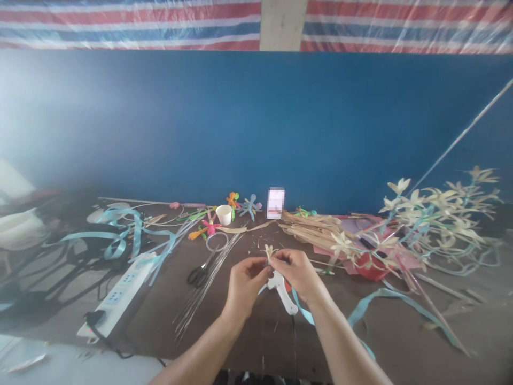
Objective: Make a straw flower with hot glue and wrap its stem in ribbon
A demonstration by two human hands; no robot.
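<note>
Both hands meet over the middle of the table around a small cream artificial flower [269,250] with narrow petals. My left hand [247,279] pinches it low down from the left, the thumb and fingertips pressed together. From the right, my right hand [297,271] closes its fingertips at the petals. The flower's lower part is hidden by the fingers. Just below the hands lies a white glue gun [284,295], its cord running toward me. Light blue ribbon [304,311] passes beside my right wrist.
Left lie black scissors [199,274], thin wires [208,280], a white power strip [122,294] and blue ribbon [138,235]. Behind stand a paper cup [224,215] and a pixelated upright screen [276,203]. Right are dried strips [312,230], a red container [371,266] and flower stems [436,211].
</note>
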